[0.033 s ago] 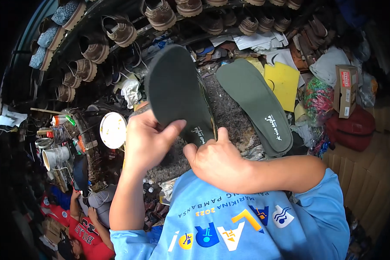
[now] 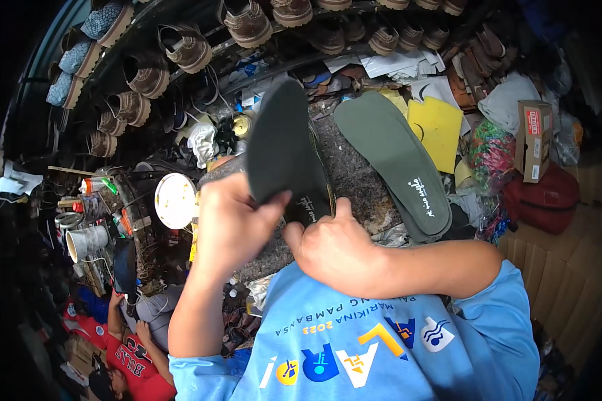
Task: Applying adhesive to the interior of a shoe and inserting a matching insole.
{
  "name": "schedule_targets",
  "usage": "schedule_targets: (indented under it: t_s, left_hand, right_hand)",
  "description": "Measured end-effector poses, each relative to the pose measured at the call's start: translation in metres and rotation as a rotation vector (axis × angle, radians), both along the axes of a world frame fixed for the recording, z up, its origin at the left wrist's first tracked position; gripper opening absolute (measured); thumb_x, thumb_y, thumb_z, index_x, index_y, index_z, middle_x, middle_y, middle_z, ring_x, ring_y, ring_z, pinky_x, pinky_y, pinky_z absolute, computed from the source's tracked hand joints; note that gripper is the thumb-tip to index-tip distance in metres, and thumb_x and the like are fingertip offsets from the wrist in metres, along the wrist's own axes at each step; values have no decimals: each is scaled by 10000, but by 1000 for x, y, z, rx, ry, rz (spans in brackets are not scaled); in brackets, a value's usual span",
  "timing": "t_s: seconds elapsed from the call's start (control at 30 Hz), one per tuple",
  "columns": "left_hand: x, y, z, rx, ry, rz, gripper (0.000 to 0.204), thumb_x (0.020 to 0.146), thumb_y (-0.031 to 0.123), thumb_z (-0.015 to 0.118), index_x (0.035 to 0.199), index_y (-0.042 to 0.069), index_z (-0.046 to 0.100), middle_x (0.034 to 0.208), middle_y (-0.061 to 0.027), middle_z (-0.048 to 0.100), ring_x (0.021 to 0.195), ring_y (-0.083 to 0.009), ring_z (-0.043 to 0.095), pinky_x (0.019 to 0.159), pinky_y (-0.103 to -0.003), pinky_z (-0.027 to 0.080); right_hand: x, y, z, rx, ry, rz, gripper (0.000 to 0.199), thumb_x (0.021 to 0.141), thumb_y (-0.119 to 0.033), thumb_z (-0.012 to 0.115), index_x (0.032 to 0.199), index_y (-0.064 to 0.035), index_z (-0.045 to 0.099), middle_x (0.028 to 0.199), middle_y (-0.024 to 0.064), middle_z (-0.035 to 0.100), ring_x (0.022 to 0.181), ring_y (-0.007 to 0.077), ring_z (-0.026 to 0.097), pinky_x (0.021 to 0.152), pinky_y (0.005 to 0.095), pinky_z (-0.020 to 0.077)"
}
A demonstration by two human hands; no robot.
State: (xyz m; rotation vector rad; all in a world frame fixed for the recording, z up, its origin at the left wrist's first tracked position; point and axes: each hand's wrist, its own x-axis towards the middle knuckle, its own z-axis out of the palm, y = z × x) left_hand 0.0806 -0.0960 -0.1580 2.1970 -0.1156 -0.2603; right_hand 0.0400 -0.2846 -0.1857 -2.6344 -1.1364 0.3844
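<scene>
A dark green insole (image 2: 281, 144) rises in front of me, its wide end lifted and bent upward. My left hand (image 2: 231, 214) is closed on its left edge, thumb on top. White script marks the insole's near end, which lies against a dark shoe-like piece with a yellowish edge (image 2: 326, 170); most of that piece is hidden under the insole. My right hand (image 2: 334, 250) is closed around the near end of this piece, index finger pointing up along its right side. To the right, a stack of matching green insoles (image 2: 388, 150) lies flat, untouched.
The worn grey work surface (image 2: 354, 180) is beneath my hands. Yellow sheets (image 2: 438, 130) and a small cardboard box (image 2: 533, 140) are at the right. Brown shoes (image 2: 184, 47) line a rack at the back. A white round lid (image 2: 174, 200) is left; another person (image 2: 137, 354) sits lower left.
My left hand has tilted the insole's raised end a little to the right and nearer me. The right hand stays in place.
</scene>
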Motion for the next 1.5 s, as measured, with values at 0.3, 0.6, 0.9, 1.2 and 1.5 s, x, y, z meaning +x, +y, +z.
schedule_targets:
  t_s: [0.3,0.6,0.9,1.2,1.5]
  left_hand:
    - [20,-28,48,528,49,-264,255,718,137,838,935,52,735,827,-178,713,797,-393,713,689,-485,565]
    - [50,-45,80,611,-79,-591,518,738,-27,696,1233,120,742,1027,-184,763,897,-399,732,792,-464,597]
    - [41,-53,33,801,50,-677,539,688,-27,723,1223,41,736,1095,-184,766,996,-388,737,872,-446,593]
    - [23,-21,91,115,253,71,180,943,86,776,1036,-66,748,846,-70,744,761,-88,666,667,-288,548]
    - [38,-51,-3,364,502,-482,1061,953,866,343,1063,-124,709,1094,-377,691,1124,-482,664,994,-489,512]
  right_hand:
    - [2,-1,-16,93,-87,49,357,838,-175,674,1129,23,728,833,124,740,759,281,711,748,624,414]
    - [5,-5,-7,79,-48,15,385,804,-122,677,1147,51,643,677,92,694,584,258,653,666,530,432]
    - [1,-2,-13,71,-60,6,257,827,-161,672,1046,-30,699,680,48,673,627,267,662,692,536,434]
    - [11,7,-5,199,81,-44,131,893,-176,622,977,-84,664,667,37,703,569,226,695,754,533,384]
    - [1,13,-24,223,-3,55,247,882,-181,636,1061,-75,770,1089,154,732,1071,336,698,871,549,560]
